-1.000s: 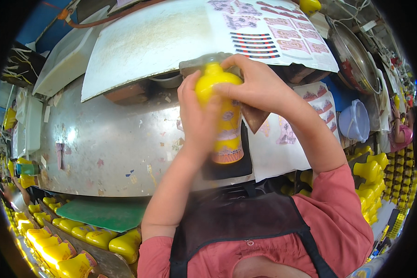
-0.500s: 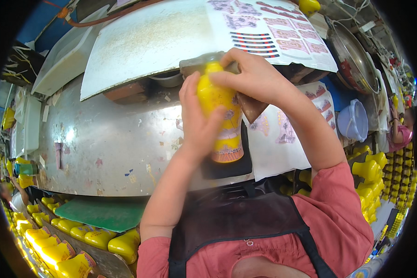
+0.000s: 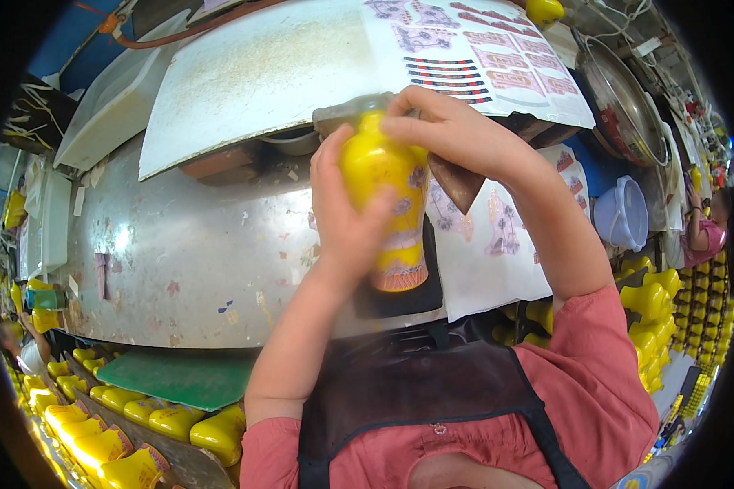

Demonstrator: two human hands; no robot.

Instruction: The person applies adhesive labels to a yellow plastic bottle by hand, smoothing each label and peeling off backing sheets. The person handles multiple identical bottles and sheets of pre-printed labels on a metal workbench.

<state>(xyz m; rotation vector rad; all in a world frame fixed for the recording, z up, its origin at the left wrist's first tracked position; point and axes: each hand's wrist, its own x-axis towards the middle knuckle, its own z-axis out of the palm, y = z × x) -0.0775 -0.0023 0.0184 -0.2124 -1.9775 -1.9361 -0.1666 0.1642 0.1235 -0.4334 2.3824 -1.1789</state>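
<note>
A glossy yellow vase [image 3: 377, 167] with purple flower decals and a patterned band at its foot lies tilted in front of me, neck pointing away. My left hand [image 3: 342, 204] wraps its left side, thumb across the body and somewhat blurred. At the neck, my right hand [image 3: 432, 122] has its fingers and thumb closed round the top. A brown pointed flat piece [image 3: 458, 186] shows under my right hand; whether that hand holds it I cannot tell. The vase's foot is over a black pad [image 3: 412, 303]. Beyond the neck is a grey-brown block [image 3: 334, 116].
Decal sheets lie on the white board [image 3: 261, 73] and on paper [image 3: 481, 277] at the right of the metal table [image 3: 179, 244]. A lilac bucket [image 3: 621, 213] and metal basin [image 3: 620, 98] stand right. Yellow vases [image 3: 175, 421] and a green board [image 3: 171, 376] are lower left.
The vase has turned a little between my hands, showing more plain yellow, and its body has shifted slightly left. The brown piece's tip has swung right. Both hands stay on the vase.
</note>
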